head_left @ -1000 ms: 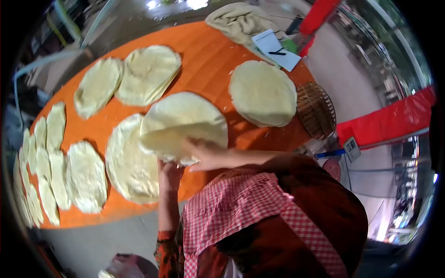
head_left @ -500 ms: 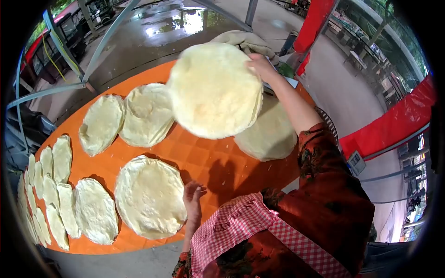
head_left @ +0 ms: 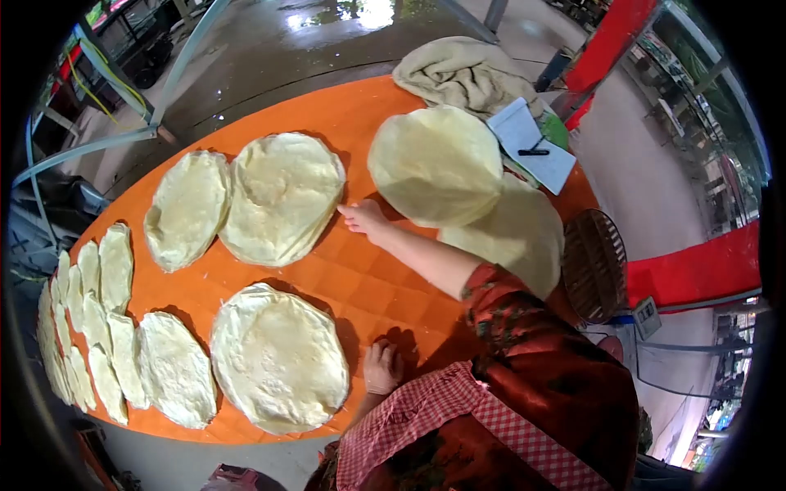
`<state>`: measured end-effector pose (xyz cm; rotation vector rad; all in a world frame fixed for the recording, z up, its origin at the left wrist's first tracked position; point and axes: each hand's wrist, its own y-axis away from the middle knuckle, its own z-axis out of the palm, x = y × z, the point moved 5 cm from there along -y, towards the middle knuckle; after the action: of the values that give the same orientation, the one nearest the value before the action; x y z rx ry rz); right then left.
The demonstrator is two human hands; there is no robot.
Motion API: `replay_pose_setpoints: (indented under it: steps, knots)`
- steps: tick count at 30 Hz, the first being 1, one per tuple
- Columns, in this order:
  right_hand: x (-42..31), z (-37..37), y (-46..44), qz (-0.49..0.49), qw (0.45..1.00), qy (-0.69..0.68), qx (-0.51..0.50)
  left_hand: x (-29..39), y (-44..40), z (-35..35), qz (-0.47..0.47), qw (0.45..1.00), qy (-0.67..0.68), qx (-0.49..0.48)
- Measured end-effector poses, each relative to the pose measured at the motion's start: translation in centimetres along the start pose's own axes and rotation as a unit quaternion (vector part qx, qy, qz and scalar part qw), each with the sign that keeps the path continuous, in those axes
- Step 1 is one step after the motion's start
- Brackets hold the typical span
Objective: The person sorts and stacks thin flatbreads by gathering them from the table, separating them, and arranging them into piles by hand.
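Observation:
My right hand [head_left: 365,219] reaches across the orange table [head_left: 385,286], its fingertips at the right edge of a flat, pale round stack of dough sheets [head_left: 282,199]. Whether those fingers pinch the edge is too small to tell. Near the front edge, my left hand [head_left: 382,367] rests with loosely curled fingers beside a large floury round stack [head_left: 279,358]. Beyond my right forearm lies another round stack [head_left: 435,165], partly overlapping a wider pale round [head_left: 512,237]. A thinner-looking oval stack [head_left: 188,210] sits at the left.
Several narrow dough pieces [head_left: 116,268] and a floury oval [head_left: 175,370] line the left side. At the back right are a crumpled cloth [head_left: 467,72], an open notebook [head_left: 524,141] with a black pen, and a woven basket [head_left: 593,266]. Metal poles stand beyond the table.
The round stack that my right hand held up now lies at the back right, partly over the other round. My right hand has moved left to another stack; my left hand has moved slightly right.

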<state>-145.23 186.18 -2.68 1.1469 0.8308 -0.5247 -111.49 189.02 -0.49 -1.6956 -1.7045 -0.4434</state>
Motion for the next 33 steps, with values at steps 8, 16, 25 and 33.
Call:
replay_pose_setpoints:
  steps: [8, 16, 25, 33]
  knots:
    - [-3.4, 9.1, -2.5, 0.064, 0.978, -0.160, 0.114, -0.7, -0.2, -0.8, -0.028, 0.999, 0.025, -0.035]
    - [-26.1, 22.7, 13.1, -0.457, 0.806, 0.375, -0.031, -2.2, 0.7, -1.6, -0.004, 0.966, 0.251, 0.065]
    - [-3.4, 27.7, 30.6, -0.282, 0.623, 0.654, -0.324, -7.1, 0.7, -18.4, -0.167, 0.449, 0.830, 0.285]
    - [10.4, 15.4, 26.8, -0.327, 0.585, 0.626, -0.398, -10.7, 5.6, -13.7, -0.238, 0.406, 0.821, 0.324]
